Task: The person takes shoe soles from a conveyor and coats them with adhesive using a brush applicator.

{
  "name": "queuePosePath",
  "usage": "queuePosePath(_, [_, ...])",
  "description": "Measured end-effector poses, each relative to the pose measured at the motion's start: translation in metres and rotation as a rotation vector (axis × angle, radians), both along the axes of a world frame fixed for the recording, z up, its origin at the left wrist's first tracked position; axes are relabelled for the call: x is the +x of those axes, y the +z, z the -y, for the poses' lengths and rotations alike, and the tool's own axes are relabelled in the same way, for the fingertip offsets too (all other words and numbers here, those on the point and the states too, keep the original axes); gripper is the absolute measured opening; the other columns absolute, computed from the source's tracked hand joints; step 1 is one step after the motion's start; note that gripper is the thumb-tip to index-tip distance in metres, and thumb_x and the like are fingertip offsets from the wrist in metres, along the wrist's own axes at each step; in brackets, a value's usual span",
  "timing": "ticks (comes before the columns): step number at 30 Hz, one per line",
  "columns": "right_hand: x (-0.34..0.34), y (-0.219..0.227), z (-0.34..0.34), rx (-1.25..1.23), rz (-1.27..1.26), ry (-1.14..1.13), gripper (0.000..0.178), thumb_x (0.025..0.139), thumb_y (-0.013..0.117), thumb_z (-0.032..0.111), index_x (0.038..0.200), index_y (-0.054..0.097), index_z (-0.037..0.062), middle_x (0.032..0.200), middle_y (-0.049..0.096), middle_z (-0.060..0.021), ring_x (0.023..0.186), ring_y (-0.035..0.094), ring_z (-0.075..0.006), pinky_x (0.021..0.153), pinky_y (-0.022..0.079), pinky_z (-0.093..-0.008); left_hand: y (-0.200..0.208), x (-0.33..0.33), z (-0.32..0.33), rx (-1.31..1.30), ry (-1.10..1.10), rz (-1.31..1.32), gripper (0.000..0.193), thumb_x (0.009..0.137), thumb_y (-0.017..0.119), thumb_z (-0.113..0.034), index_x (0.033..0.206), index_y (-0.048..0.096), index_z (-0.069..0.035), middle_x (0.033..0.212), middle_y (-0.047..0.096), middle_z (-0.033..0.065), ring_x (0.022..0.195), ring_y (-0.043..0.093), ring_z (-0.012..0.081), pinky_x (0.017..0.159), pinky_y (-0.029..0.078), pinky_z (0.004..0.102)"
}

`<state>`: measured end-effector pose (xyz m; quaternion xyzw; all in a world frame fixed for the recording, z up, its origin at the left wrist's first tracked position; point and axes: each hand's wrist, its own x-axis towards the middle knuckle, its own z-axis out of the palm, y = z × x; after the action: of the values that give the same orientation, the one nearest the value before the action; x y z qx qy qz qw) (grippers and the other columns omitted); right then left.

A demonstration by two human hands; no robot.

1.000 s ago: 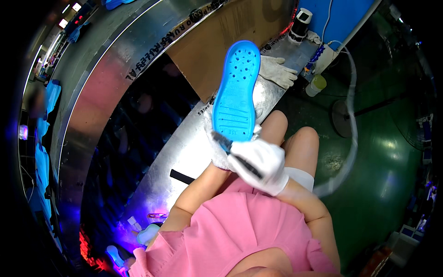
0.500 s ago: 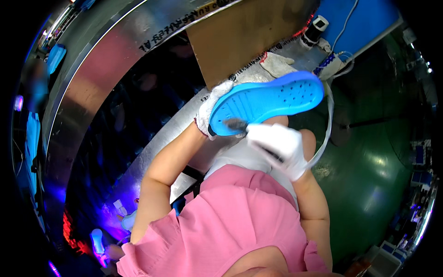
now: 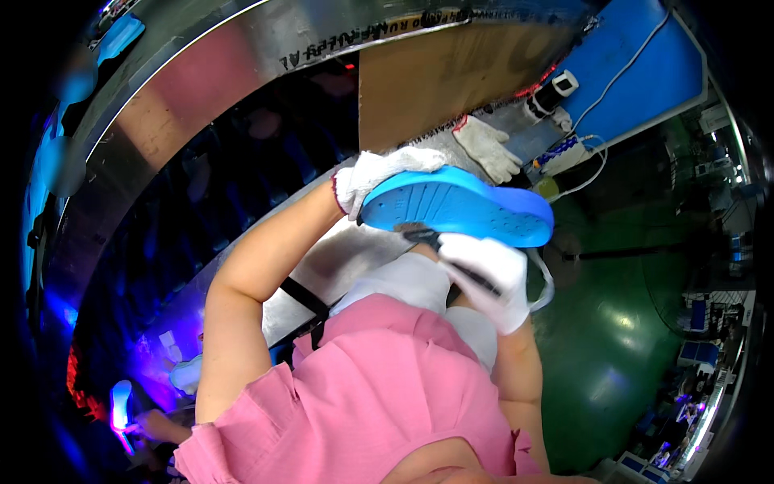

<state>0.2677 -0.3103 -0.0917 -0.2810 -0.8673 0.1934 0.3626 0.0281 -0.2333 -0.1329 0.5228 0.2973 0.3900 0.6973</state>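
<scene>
A bright blue shoe sole [image 3: 463, 206] with grooves at one end and small holes at the other is held up in front of me. My left hand [image 3: 387, 173], in a white knitted glove, grips it by the grooved end, fingers over the far edge. In my right hand [image 3: 492, 270], also white-gloved and slightly blurred, is a dark-handled brush [image 3: 425, 236]. The brush's head is at the sole's near edge, close to the grooved end; whether its bristles touch is hard to tell.
Beyond the sole lie a spare white glove [image 3: 489, 149] and a white-and-black device [image 3: 553, 93] with cables. A brown cardboard sheet [image 3: 443, 81] stands behind, along a curved metal rail [image 3: 234, 68]. At lower left, another person's hand [image 3: 157, 425] is near a glowing sole [image 3: 121, 403].
The sole has tilted, its holed end dropping lower and its face now seen more edge-on. The brush has shifted from over the grooved face to the near edge. My view has turned a little.
</scene>
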Motion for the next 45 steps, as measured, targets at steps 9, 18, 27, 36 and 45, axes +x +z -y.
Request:
queuePosePath(9, [0.005, 0.018, 0.014, 0.172, 0.219, 0.004, 0.026, 0.072, 0.074, 0.006, 0.098, 0.075, 0.0079, 0.101, 0.074, -0.0096, 0.065, 0.065, -0.0217, 0.057, 0.051, -0.0290, -0.009, -0.016, 0.001, 0.164, 0.089, -0.074, 0.047, 0.087, 0.069, -0.049, 0.114, 0.062, -0.011, 0.104, 0.066, 0.0161, 0.085, 0.069, 0.0286, 0.066, 0.061, 0.0447])
queuePosePath(18, [0.012, 0.023, 0.011, 0.219, 0.157, -0.035, 0.026, 0.068, 0.084, 0.002, 0.091, 0.075, 0.0096, 0.097, 0.076, -0.0099, 0.062, 0.065, -0.0209, 0.057, 0.050, -0.0293, 0.031, -0.015, 0.015, -0.300, 0.220, -0.045, 0.070, 0.087, 0.064, -0.057, 0.131, 0.057, -0.003, 0.107, 0.067, 0.0253, 0.083, 0.070, 0.0395, 0.063, 0.061, 0.0469])
queuePosePath(27, [0.014, 0.025, -0.009, 0.270, -0.132, -0.209, 0.019, 0.070, 0.082, 0.001, 0.087, 0.074, 0.0068, 0.097, 0.075, -0.0113, 0.070, 0.067, -0.0215, 0.060, 0.050, -0.0288, 0.035, -0.040, 0.002, -0.372, -0.039, 0.135, 0.077, 0.088, 0.060, -0.062, 0.134, 0.054, 0.000, 0.113, 0.065, 0.0289, 0.086, 0.070, 0.0446, 0.059, 0.060, 0.0478])
queuePosePath(36, [0.018, 0.010, 0.008, 0.021, -0.347, 0.045, 0.029, 0.074, 0.083, 0.004, 0.098, 0.067, 0.0015, 0.098, 0.074, -0.0189, 0.074, 0.067, -0.0226, 0.064, 0.052, -0.0313, 0.123, -0.049, 0.036, -0.180, -0.125, 1.032, 0.102, 0.085, 0.041, -0.082, 0.148, 0.037, -0.002, 0.136, 0.048, 0.0345, 0.111, 0.059, 0.0471, 0.087, 0.055, 0.0558])
queuePosePath(45, [0.012, -0.010, -0.003, -0.111, -0.462, -0.048, 0.024, 0.072, 0.082, 0.001, 0.092, 0.069, -0.0004, 0.084, 0.073, -0.0117, 0.064, 0.063, -0.0177, 0.060, 0.050, -0.0279, 0.214, -0.047, 0.082, 0.504, 0.709, -0.745, 0.023, 0.086, 0.069, -0.013, 0.106, 0.070, -0.002, 0.116, 0.066, 0.0168, 0.078, 0.069, 0.0271, 0.082, 0.057, 0.0359])
